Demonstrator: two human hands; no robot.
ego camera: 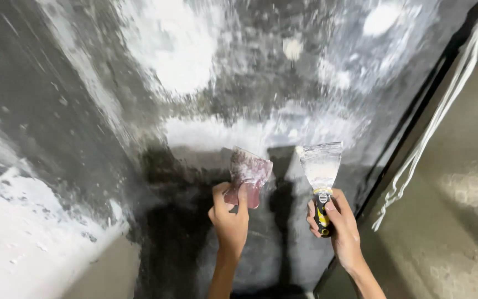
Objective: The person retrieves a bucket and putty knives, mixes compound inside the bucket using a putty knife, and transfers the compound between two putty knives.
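- Gripping a putty knife [321, 176], the right hand [336, 221] is wrapped tight round its black-and-yellow handle, thumb up near the collar, the broad blade pointing up and smeared white.
- Over on the other side, the left hand [229, 213] pinches a reddish sanding pad [248, 176] by its lower edge, thumb on the front, fingers curled behind; the pad is dusted white and tilts a little to the right.
- Pad and blade stand side by side, near each other but apart, both held up in front of the wall [239, 83].
- That wall is dark grey, patched and streaked with white filler [172, 50], with a pale band running just above the two tools.
- Shadows of both tools fall on the dark stretch behind them.
- To the right, a black frame edge [410, 116] runs down at a slant, and a white cord [443, 105] hangs beside it.
- Lower left, a thick white-coated surface [17, 232] shows.
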